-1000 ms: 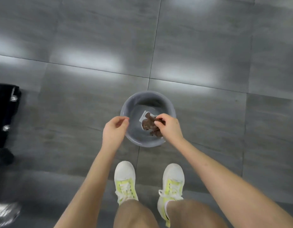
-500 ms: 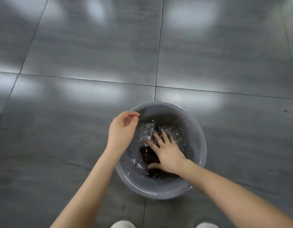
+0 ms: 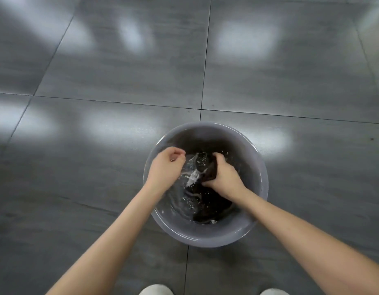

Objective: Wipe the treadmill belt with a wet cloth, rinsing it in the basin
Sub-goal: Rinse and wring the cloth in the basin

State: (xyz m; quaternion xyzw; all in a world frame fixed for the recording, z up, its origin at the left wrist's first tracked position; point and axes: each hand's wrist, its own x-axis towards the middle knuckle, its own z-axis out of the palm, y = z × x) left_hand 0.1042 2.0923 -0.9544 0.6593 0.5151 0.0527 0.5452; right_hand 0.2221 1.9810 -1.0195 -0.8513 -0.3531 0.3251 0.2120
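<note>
A round grey basin (image 3: 207, 236) with rippling water stands on the floor in front of me. A dark brown cloth (image 3: 212, 171) lies in the water, and my right hand (image 3: 223, 174) grips a bunch of it with curled fingers. My left hand (image 3: 166, 165) hovers over the basin's left rim, fingers loosely curled, holding nothing. More of the cloth (image 3: 209, 206) spreads dark under the water near the basin's near side. The treadmill is out of view.
Grey floor tiles (image 3: 120, 71) with dark joints and bright light reflections surround the basin. The white tips of my shoes (image 3: 155, 290) show at the bottom edge.
My right hand went from pressing flat on the cloth to gripping it in the water. The left hand moved closer over the rim. The camera dropped nearer the basin.
</note>
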